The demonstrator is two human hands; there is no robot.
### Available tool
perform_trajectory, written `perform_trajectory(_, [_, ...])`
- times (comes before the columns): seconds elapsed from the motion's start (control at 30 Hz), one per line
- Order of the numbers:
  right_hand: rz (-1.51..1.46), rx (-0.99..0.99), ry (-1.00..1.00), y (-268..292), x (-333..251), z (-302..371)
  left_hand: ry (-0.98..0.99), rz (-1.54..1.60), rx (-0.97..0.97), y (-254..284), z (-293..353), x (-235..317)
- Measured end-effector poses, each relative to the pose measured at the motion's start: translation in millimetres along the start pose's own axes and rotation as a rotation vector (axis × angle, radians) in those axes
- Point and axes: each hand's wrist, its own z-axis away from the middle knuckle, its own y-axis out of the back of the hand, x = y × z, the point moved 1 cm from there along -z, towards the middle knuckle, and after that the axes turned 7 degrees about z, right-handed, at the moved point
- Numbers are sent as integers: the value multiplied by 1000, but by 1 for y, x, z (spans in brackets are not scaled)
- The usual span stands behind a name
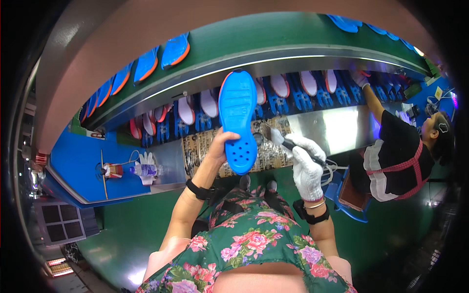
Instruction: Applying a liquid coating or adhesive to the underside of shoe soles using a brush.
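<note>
My bare left hand [221, 146] is closed on a blue shoe sole [238, 105] with an orange edge at its top left. The sole stands nearly upright before me, its ribbed forefoot at the top and small holes near the heel. In a white knit glove, my right hand [308, 171] grips a brush [290, 144] with a dark handle and a pale ferrule. The bristle end points up and left, close to the sole's right side; whether it touches cannot be made out. Below both lies a stained, patterned work surface [202, 151].
Several blue soles [146, 64] lie on the green upper belt [273, 33]. Beneath it, a row of pale-lined pieces [186, 110] sits among blue holders [298, 99]. A bottle [146, 170] and spare glove [146, 158] lie at left. A co-worker [393, 151] reaches into the row at right.
</note>
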Motion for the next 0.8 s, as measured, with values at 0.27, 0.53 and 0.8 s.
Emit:
perform_trajectory(0.27, [502,-189,156,-57,-25,-14,44,436,-281,-11,37,-42])
perform_trajectory(0.53, [770,-202,539,-74,-30,-30,103,685,-241,-40,31,-27])
perform_trajectory(0.8, [983,-193,868,-77,-28,-44,41,372,80,-42,38,-48])
